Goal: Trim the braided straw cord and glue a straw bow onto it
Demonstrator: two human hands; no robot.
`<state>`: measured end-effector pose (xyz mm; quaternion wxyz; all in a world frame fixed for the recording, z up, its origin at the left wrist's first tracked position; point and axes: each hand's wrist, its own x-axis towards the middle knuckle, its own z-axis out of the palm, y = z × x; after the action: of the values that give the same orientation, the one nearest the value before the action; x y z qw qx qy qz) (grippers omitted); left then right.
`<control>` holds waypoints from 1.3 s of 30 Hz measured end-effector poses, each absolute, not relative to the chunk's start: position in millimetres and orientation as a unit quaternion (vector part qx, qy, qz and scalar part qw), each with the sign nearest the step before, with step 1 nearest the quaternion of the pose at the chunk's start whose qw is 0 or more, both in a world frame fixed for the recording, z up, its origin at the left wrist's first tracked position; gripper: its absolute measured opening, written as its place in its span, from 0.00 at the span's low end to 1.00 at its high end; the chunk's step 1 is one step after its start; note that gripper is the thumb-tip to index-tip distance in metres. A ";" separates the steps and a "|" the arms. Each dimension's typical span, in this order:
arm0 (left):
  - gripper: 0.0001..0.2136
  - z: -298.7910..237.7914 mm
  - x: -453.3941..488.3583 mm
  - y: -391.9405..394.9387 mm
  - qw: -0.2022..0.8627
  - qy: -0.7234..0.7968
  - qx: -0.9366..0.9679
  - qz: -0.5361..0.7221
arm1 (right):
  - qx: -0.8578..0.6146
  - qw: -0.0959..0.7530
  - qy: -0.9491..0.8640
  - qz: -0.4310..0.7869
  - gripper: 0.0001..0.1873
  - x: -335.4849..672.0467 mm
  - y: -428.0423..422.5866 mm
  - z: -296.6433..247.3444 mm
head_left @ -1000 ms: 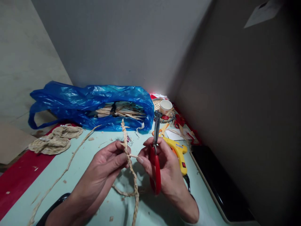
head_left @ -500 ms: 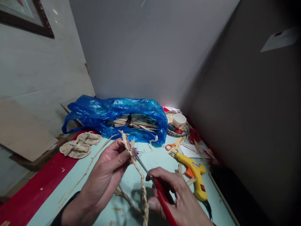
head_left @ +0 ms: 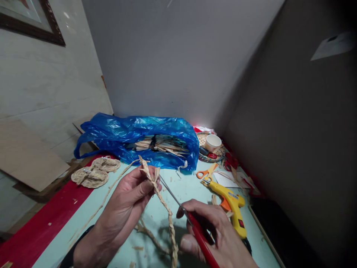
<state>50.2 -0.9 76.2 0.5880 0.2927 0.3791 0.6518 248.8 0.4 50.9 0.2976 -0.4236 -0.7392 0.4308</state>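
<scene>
My left hand (head_left: 126, 203) pinches the upper part of a braided straw cord (head_left: 160, 199) between thumb and fingers, holding it up over the pale green table (head_left: 184, 182). The cord's frayed tip sticks up above my fingers and the rest trails down toward me. My right hand (head_left: 214, 234) grips red-handled scissors (head_left: 189, 219), fingers through the handles. Their thin blades point up and left, with the tip right beside the cord at my left thumb.
A blue plastic bag (head_left: 139, 139) of straw strips lies at the back. A yellow glue gun (head_left: 230, 203), orange scissors (head_left: 206, 172), a white cup (head_left: 212, 142) on a woven tray and paper lie right. Coiled braids (head_left: 95, 171) sit left, on red cloth (head_left: 36, 227).
A second ago the scissors stood upright in my right hand; they have since tipped over so the blades reach the cord. The view also swung left and up.
</scene>
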 end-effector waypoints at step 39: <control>0.07 68.0 51.7 1.3 0.584 0.355 0.317 0.658 | -0.392 0.261 -0.797 0.377 0.14 240.4 -3.5 44.7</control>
<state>51.7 1.3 68.0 0.5836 0.3166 0.3553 0.6580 240.4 -3.5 44.7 0.2610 -0.3925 -0.7972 0.3772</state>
